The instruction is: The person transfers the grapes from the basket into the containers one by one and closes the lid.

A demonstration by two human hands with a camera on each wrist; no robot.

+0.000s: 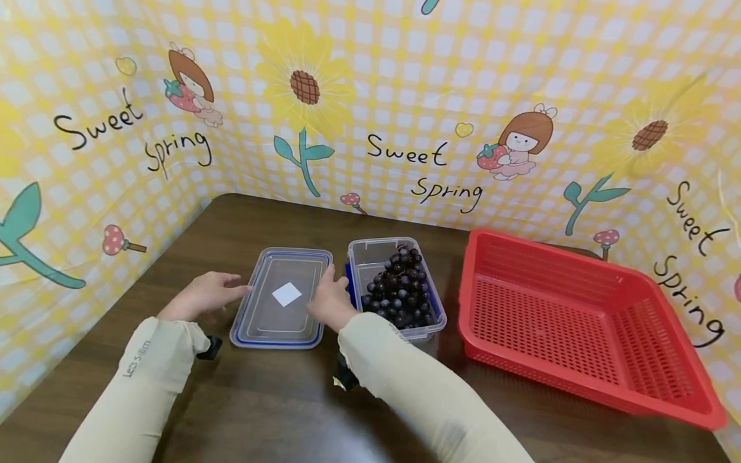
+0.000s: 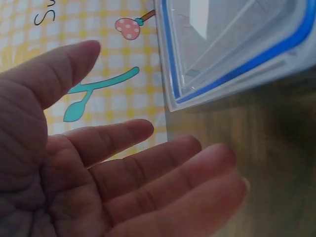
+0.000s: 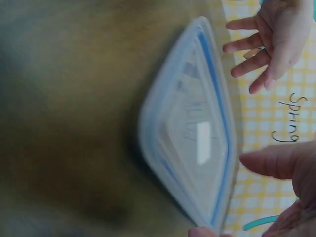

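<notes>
A clear rectangular lid (image 1: 283,331) with a blue seal and a white square label (image 1: 287,294) lies on a dark wooden table (image 1: 260,405), between a person's two hands. The left hand (image 1: 204,297) is just beside the lid's left edge, thumb and fingers spread, holding nothing; the left wrist view shows a gap between fingertips and lid. The right hand (image 1: 332,301) is at the lid's right edge, thumb and fingers apart, gripping nothing; whether a fingertip touches the rim cannot be told.

Just right of that hand, a clear open container (image 1: 366,256) holds dark grapes (image 1: 399,289), heaped toward its near right side. The right hand and the cream right sleeve (image 1: 417,379) hide its near left corner. Farther right, near the container, sits a large red perforated basket (image 1: 538,321). Behind everything rises a yellow checked cloth (image 1: 399,71) printed with sunflowers and "Sweet Spring".
</notes>
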